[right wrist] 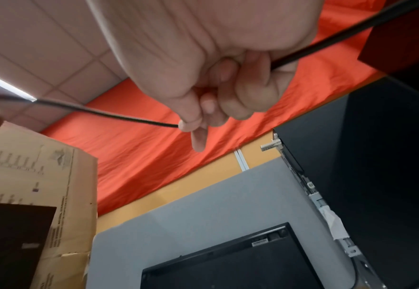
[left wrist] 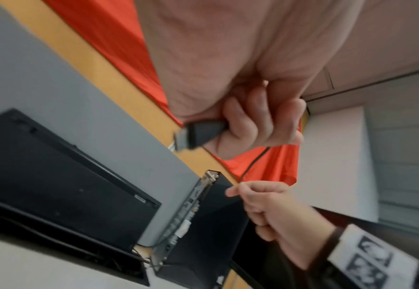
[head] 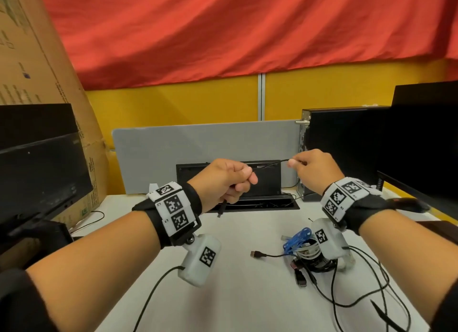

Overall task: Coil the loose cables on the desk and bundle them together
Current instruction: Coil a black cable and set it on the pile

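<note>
A thin black cable (head: 270, 165) stretches in the air between my two hands above the white desk (head: 243, 294). My left hand (head: 229, 180) grips its end in a fist, and the black USB plug (left wrist: 200, 134) sticks out below the fingers. My right hand (head: 301, 164) pinches the cable (right wrist: 109, 115) between thumb and forefinger, with the rest trailing away past the wrist. On the desk under the right wrist lies a heap of cables: a blue coil (head: 297, 237), white coils (head: 308, 251) and black ones with loose plugs (head: 257, 254).
A black monitor (head: 37, 173) and a cardboard box (head: 37, 79) stand at the left. A black computer case (head: 347, 143) and another monitor (head: 426, 143) are at the right. A grey divider (head: 198, 143) and a cable hatch (head: 260, 204) lie ahead.
</note>
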